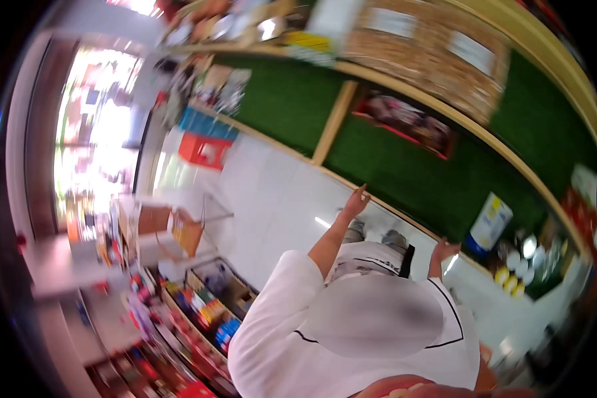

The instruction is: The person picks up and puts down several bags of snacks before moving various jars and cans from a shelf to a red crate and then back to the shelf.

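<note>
My left hand (357,201) is at the front wooden edge (395,211) of a shelf lined with green matting (404,176). Its fingers look partly stretched out over the rail, with nothing visible in them. Farther right along the same edge, my right hand (446,249) has its fingers extended, blurred and close to the rail. A white, blue and yellow container (489,223) stands on the matting just beyond the right hand. Deeper on the shelf lies a red-edged box (406,123) of dark packaged goods.
Large brown wrapped packs (424,50) sit on the upper level. Jars with yellow and white lids (513,275) crowd the right end. A red crate (204,150) rests on the floor at left. Bins of colourful packets (202,308) stand at lower left, below a cardboard box (154,219).
</note>
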{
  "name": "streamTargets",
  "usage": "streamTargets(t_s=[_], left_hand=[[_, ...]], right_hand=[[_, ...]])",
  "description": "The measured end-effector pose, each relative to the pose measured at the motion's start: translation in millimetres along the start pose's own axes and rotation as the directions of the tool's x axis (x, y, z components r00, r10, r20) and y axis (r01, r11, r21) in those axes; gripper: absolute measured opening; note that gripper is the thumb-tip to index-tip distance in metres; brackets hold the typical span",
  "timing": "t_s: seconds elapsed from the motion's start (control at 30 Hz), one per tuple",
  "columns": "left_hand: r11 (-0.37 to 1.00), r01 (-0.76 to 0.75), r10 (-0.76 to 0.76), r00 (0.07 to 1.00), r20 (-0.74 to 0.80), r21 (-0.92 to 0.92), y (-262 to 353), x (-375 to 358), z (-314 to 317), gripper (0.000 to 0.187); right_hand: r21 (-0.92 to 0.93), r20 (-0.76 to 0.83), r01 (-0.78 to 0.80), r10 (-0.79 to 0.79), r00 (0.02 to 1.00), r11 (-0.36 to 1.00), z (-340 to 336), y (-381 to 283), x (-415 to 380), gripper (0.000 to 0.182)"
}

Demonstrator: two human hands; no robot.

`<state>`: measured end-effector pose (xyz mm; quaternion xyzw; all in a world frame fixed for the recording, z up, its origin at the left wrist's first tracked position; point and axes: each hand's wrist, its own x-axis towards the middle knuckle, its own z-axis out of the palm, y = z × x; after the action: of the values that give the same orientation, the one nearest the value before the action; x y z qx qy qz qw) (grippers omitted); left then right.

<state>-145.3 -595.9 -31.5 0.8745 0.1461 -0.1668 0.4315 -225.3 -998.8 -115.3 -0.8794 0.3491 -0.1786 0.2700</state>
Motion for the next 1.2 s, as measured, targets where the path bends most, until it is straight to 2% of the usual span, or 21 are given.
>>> streamTargets(t_s=[0.03, 0.13, 0.2, 0.27, 0.33, 0.4, 0.43, 0.5, 0.53, 0.6, 0.63, 0.67, 0.73, 0.8, 0.87, 0.97, 1.0, 1.07, 1.13, 1.17, 1.2], left_hand=[[0.987, 0.093, -0.100, 0.993, -0.056, -0.128, -50.2, 3.0, -22.0, 0.062], [0.805, 0.269, -0.370, 0.924, -0.093, -0.528, -108.8, -38.5, -110.0, 0.055], [0.772, 0.221, -0.423, 0.879, -0.221, -0.595, -170.1, -68.3, -148.5, 0.051], [0.770, 0.274, -0.489, 0.833, -0.257, -0.576, -238.0, -111.1, -160.6, 0.049], [0.753, 0.336, -0.571, 0.760, -0.309, -0.567, -290.1, -170.7, -166.5, 0.050], [0.641, 0.393, -0.681, 0.688, -0.251, -0.660, -330.8, -232.4, -161.5, 0.049], [0.466, 0.436, -0.796, 0.587, -0.148, -0.770, -330.0, -261.5, -163.0, 0.048], [0.164, 0.379, -0.905, 0.426, 0.014, -0.911, -326.1, -307.4, -155.1, 0.051], [0.051, 0.331, -0.915, 0.393, 0.089, -0.942, -321.1, -327.2, -152.3, 0.051], [-0.096, 0.309, -0.920, 0.334, 0.203, -0.946, -330.7, -343.6, -127.1, 0.050], [-0.136, 0.347, -0.905, 0.337, 0.259, -0.928, -332.3, -346.1, -120.1, 0.050], [-0.175, 0.387, -0.888, 0.335, 0.315, -0.905, -332.1, -342.2, -115.2, 0.050], [-0.153, 0.520, -0.839, 0.381, 0.388, -0.840, -335.1, -322.1, -122.4, 0.052], [-0.033, 0.608, -0.823, 0.434, 0.367, -0.793, -340.3, -285.7, -144.3, 0.050], [0.106, 0.639, -0.838, 0.470, 0.277, -0.762, -345.1, -242.0, -187.8, 0.051], [0.299, 0.569, -0.846, 0.529, 0.062, -0.766, -353.5, -174.9, -269.1, 0.048], [0.345, 0.553, -0.839, 0.544, 0.016, -0.758, -356.5, -154.7, -295.5, 0.047], [0.422, 0.496, -0.785, 0.619, -0.032, -0.759, -356.1, -117.2, -357.5, 0.044], [0.669, 0.474, -0.666, 0.724, -0.179, -0.572, -397.5, -70.2, -397.3, 0.044], [0.731, 0.402, -0.600, 0.763, -0.239, -0.552, -407.2, -51.0, -421.1, 0.045], [0.784, 0.324, -0.528, 0.797, -0.294, -0.530, -414.7, -31.2, -446.2, 0.045]], right_hand=[[-0.066, 0.038, -0.072, 0.074, 0.997, 0.995, 13.0, -3.3, -7.9, 0.069], [-0.115, 0.234, 0.018, 0.009, 0.972, 0.993, 33.0, -58.1, -31.7, 0.073], [-0.123, 0.309, 0.023, 0.017, 0.951, 0.992, 81.8, -107.9, -60.7, 0.070], [-0.122, 0.475, 0.153, -0.077, 0.877, 0.981, 102.5, -173.5, -84.4, 0.065], [0.025, 0.565, 0.339, -0.293, 0.771, 0.940, 124.8, -235.6, -115.5, 0.056], [0.142, 0.765, 0.358, -0.332, 0.552, 0.923, 169.0, -277.4, -138.7, 0.046], [0.137, 0.832, 0.385, -0.317, 0.456, 0.913, 174.2, -313.6, -160.2, 0.044], [0.161, 0.926, 0.392, -0.276, 0.258, 0.906, 201.0, -365.2, -194.8, 0.042], [0.184, 0.955, 0.369, -0.255, 0.152, 0.911, 224.7, -374.0, -209.6, 0.042], [0.246, 0.949, 0.440, -0.306, 0.071, 0.864, 217.9, -426.8, -240.8, 0.043], [0.280, 0.944, 0.469, -0.329, 0.025, 0.838, 216.7, -450.3, -256.3, 0.043], [0.300, 0.934, 0.471, -0.356, 0.032, 0.830, 226.5, -461.9, -264.2, 0.044], [0.341, 0.913, 0.462, -0.405, 0.044, 0.819, 255.5, -475.9, -285.7, 0.045], [0.306, 0.890, 0.489, -0.428, 0.158, 0.817, 277.6, -494.4, -296.4, 0.046], [0.285, 0.839, 0.540, -0.478, 0.259, 0.792, 297.1, -514.3, -302.6, 0.046], [0.235, 0.813, 0.539, -0.468, 0.347, 0.809, 348.8, -523.8, -305.3, 0.047], [0.145, 0.836, 0.564, -0.406, 0.369, 0.813, 349.8, -539.6, -304.3, 0.046], [0.024, 0.890, 0.454, -0.226, 0.396, 0.891, 362.8, -570.3, -303.9, 0.048], [0.009, 0.892, 0.368, -0.174, 0.416, 0.930, 387.6, -595.1, -310.9, 0.045], [0.001, 0.893, 0.330, -0.149, 0.425, 0.944, 396.2, -605.0, -313.8, 0.045], [-0.020, 0.933, 0.354, -0.111, 0.344, 0.935, 403.5, -615.4, -315.5, 0.043]])
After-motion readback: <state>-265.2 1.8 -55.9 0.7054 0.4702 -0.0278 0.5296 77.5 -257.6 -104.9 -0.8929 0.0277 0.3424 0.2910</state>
